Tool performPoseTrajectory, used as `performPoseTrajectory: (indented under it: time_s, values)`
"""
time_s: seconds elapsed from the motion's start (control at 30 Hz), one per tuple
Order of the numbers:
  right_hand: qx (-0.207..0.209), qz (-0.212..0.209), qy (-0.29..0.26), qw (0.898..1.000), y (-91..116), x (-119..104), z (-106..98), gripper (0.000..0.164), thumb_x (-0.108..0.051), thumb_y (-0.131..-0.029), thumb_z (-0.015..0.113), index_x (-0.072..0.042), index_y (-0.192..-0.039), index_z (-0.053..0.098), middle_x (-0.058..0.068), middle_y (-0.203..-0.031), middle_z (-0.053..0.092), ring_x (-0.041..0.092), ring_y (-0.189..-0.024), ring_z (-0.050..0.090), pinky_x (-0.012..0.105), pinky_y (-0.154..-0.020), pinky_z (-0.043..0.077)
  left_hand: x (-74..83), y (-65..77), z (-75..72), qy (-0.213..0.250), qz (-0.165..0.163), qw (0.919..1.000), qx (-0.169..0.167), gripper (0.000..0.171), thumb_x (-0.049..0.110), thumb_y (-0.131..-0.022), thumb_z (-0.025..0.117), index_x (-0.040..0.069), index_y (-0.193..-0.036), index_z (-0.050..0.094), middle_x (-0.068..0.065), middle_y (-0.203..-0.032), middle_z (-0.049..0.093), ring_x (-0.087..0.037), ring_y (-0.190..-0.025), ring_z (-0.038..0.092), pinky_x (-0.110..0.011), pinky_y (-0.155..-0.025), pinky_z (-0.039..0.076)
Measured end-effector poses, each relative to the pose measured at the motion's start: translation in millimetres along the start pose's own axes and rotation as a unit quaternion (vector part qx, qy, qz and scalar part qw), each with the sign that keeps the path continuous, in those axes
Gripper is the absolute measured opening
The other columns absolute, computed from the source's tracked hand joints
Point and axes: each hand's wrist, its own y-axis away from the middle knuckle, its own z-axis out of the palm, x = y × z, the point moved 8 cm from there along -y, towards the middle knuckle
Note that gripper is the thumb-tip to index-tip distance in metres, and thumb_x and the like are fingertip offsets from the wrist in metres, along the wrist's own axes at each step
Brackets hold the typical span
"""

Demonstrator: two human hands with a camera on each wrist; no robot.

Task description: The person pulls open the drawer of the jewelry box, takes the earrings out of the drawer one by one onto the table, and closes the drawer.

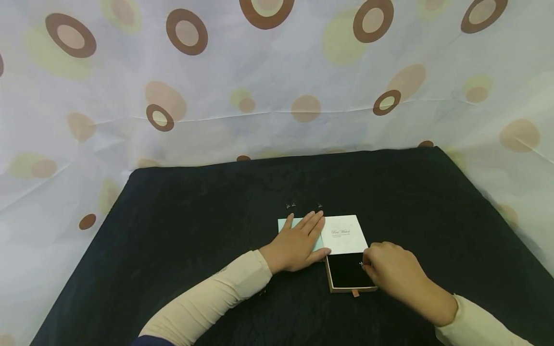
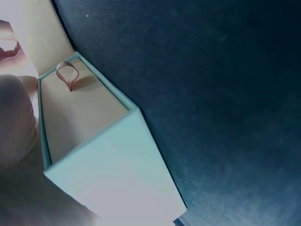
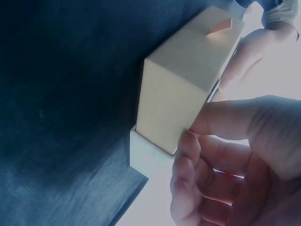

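A gift box has a white lid (image 1: 342,242) with printed lettering and a light-blue part (image 1: 318,243). My left hand (image 1: 292,245) rests flat on the blue part, fingers spread. A drawer (image 1: 346,271) with dark lining and pale sides stands pulled out towards me. At its right edge my right hand (image 1: 391,269) has curled fingers and pinches a small silvery piece (image 1: 361,264), too small to identify. In the right wrist view, thumb and forefinger meet beside the drawer's pale side (image 3: 171,103). A second drawer front with a ribbon loop (image 2: 67,75) sits inside the blue sleeve (image 2: 122,165).
Behind the box, several tiny silvery pieces (image 1: 291,205) lie on the black cloth (image 1: 207,216), one (image 1: 320,205) apart from the others. A ribbon tab (image 1: 355,292) sticks out from the open drawer's front. A patterned white curtain (image 1: 259,72) hangs behind the table.
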Motion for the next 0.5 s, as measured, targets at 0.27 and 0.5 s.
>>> performPoseTrajectory:
  time_s: [0.27,0.5]
  values:
    - [0.013,0.008,-0.008,1.0,2.7,1.0,1.4,0.02,-0.007,-0.074,0.078,-0.017,-0.063,0.065,-0.007,-0.062,0.053,0.006,-0.053,0.044,0.024,-0.043,0.038,0.2,-0.5,1.4,0.0,0.001,1.0,0.003,0.074,0.059,-0.1,0.021,0.011,-0.155,0.009,-0.003,-0.162,0.004,-0.017,-0.148,0.004,-0.055,-0.115,0.012]
    - [0.018,0.009,0.003,1.0,3.8,-0.4,2.5,0.026,-0.005,-0.075,0.077,-0.017,-0.059,0.06,-0.008,-0.058,0.045,0.007,-0.05,0.039,0.022,-0.042,0.033,0.3,0.1,1.3,0.001,0.002,1.0,-0.001,0.075,0.059,-0.1,0.021,0.011,-0.155,0.008,-0.003,-0.162,0.002,-0.017,-0.148,0.002,-0.055,-0.115,0.012]
